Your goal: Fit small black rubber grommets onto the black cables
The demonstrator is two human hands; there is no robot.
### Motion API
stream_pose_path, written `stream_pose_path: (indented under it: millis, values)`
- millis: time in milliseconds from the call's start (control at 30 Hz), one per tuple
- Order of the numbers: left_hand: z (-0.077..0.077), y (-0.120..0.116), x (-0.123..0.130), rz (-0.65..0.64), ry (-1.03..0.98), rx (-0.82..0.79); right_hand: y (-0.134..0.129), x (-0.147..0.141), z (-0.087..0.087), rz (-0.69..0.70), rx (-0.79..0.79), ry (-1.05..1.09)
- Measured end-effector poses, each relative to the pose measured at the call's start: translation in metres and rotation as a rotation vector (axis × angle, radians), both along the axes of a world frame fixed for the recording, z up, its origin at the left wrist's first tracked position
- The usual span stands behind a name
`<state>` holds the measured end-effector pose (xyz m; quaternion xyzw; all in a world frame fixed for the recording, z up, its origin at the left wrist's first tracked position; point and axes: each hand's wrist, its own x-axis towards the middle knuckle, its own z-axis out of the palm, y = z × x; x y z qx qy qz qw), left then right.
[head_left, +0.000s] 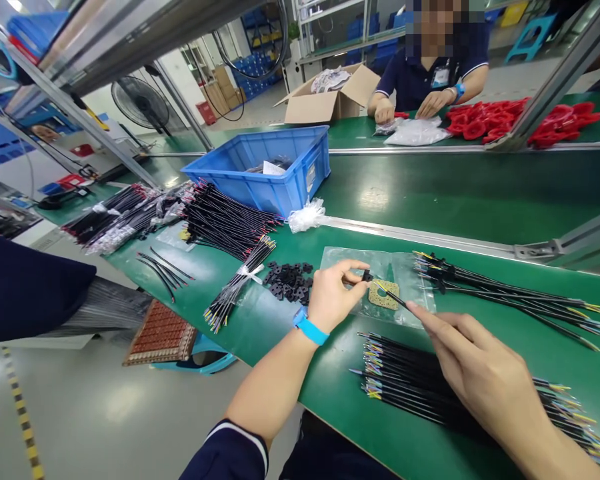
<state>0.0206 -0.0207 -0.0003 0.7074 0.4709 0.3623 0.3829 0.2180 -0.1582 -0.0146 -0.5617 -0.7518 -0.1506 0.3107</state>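
Note:
Between thumb and fingers, my left hand [333, 293] pinches a small black plastic piece [367, 275]. My right hand [480, 360] grips a black cable [396, 297], its stripped end pointing at that piece. Just below the cable's tip lies a yellowish square sponge [384, 295] with a hole, on a clear plastic bag [350, 257]. A pile of similar black pieces [289, 281] sits left of my left hand. Under my right hand runs a row of black cables [405, 380] with coloured wire ends. Several cables bearing black pieces [505, 290] lie beyond my right hand.
A blue bin [260, 173] stands at the back, beside stacked black cables [225, 217] and a tied cable bundle [240, 283]. A metal rail [415, 235] crosses behind the bag. Across the bench, another person [430, 80] handles plastic bags near red parts [495, 120].

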Motion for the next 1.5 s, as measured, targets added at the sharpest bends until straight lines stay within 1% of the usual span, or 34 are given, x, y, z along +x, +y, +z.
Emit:
stream_pose_path:
  millis: [100,267,467,600,733,967,1033,1133,1200,1267,1333,1400,1500]
  values:
    - [0.002,-0.004,0.002,-0.003,-0.017,-0.002,0.003,-0.003,-0.004,0.01,-0.016,0.011]
    - [0.003,-0.009,0.004,-0.015,-0.06,-0.004,0.005,-0.004,-0.008,-0.044,0.0,-0.026]
    - [0.003,-0.009,0.004,0.002,-0.045,-0.011,0.002,-0.006,-0.008,-0.106,0.002,-0.115]
    - [0.003,-0.009,0.003,0.007,-0.001,0.022,-0.004,-0.01,-0.006,-0.096,-0.004,-0.169]
    - [-0.001,-0.011,0.004,0.001,0.055,0.131,-0.007,-0.015,-0.004,-0.073,-0.042,-0.19]
    - [-0.012,-0.01,0.003,-0.069,0.166,0.461,-0.004,-0.011,0.003,-0.084,0.009,-0.126]
    - [-0.014,-0.01,0.003,-0.083,0.193,0.516,-0.006,-0.01,0.005,-0.088,0.009,-0.14]
    - [-0.016,-0.013,0.006,-0.104,0.196,0.534,-0.008,-0.011,0.008,-0.067,0.027,-0.205]
    - [-0.015,-0.017,0.008,-0.119,0.17,0.504,-0.008,-0.01,0.01,-0.059,0.059,-0.23]
    - [-0.012,-0.023,0.011,-0.129,0.106,0.424,-0.008,-0.009,0.011,-0.083,0.101,-0.223]
    - [-0.008,-0.028,0.012,-0.161,-0.018,0.281,-0.008,-0.005,0.011,-0.11,0.137,-0.198]
    - [-0.005,-0.031,0.012,-0.221,-0.16,0.097,-0.01,-0.001,0.012,-0.119,0.169,-0.174]
    - [-0.003,-0.031,0.012,-0.33,-0.309,-0.146,-0.014,0.004,0.015,-0.087,0.194,-0.121]
